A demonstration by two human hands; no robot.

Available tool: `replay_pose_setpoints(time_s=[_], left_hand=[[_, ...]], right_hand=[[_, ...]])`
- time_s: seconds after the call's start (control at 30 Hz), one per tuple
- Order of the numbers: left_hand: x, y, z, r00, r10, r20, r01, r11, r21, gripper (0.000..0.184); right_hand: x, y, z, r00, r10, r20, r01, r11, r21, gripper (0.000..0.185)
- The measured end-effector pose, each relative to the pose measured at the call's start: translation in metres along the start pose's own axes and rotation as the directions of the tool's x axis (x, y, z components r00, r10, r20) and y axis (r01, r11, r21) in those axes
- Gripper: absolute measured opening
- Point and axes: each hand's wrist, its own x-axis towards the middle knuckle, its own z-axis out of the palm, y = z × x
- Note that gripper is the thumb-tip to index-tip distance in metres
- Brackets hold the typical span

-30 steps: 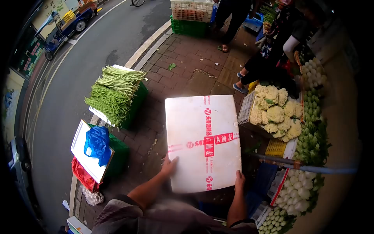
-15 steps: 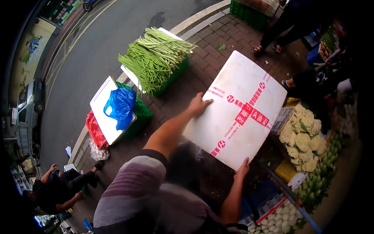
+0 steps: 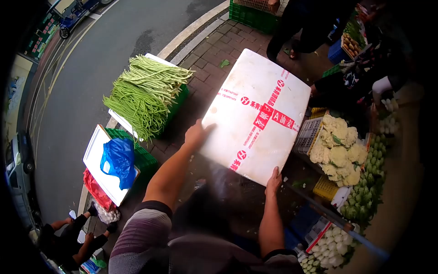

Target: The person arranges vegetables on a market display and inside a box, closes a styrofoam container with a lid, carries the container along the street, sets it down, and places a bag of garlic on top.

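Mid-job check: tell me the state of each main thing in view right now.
White foam box: taped crosswise, held in both hands
Left hand: gripping the box's left edge
Right hand: gripping its nearest corner
Long beans: heaped, uncovered
Blue plastic bag: crumpled, lying on a white panel
Red plastic: crumpled, partly hidden
Cauliflowers: heaped, uncovered

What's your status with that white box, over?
Left fingers on white box, left side. Right fingers at near corner. Box taped, held up. Cauliflower to its right.
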Motion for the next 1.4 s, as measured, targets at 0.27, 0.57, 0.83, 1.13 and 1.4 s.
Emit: replay_pose_setpoints(time_s=[0.27,0.57,0.83,1.13,1.4], left_hand=[[-0.003,0.015,-0.001,0.999,-0.043,-0.01,0.043,0.999,-0.027,0.075],[-0.01,0.044,0.01,0.983,-0.182,-0.01,0.178,0.973,-0.145,0.075],[0.012,0.084,0.065,0.952,-0.253,-0.174,0.21,0.95,-0.23,0.075],[0.115,0.109,0.036,0.953,-0.223,-0.206,0.168,0.953,-0.251,0.076],[0.209,0.118,-0.005,0.962,-0.166,-0.215,0.142,0.982,-0.123,0.079]], right_hand=[[0.02,0.009,-0.008,0.999,-0.037,-0.039,0.032,0.993,-0.115,0.059],[0.063,-0.036,-0.019,0.997,-0.043,0.063,0.046,0.998,-0.051,0.056],[0.182,-0.119,-0.015,0.965,-0.123,0.233,0.163,0.973,-0.163,0.056],[0.262,-0.173,0.061,0.956,-0.12,0.269,0.158,0.98,-0.122,0.068],[0.279,-0.216,0.119,0.943,-0.075,0.325,0.113,0.989,-0.1,0.08]])
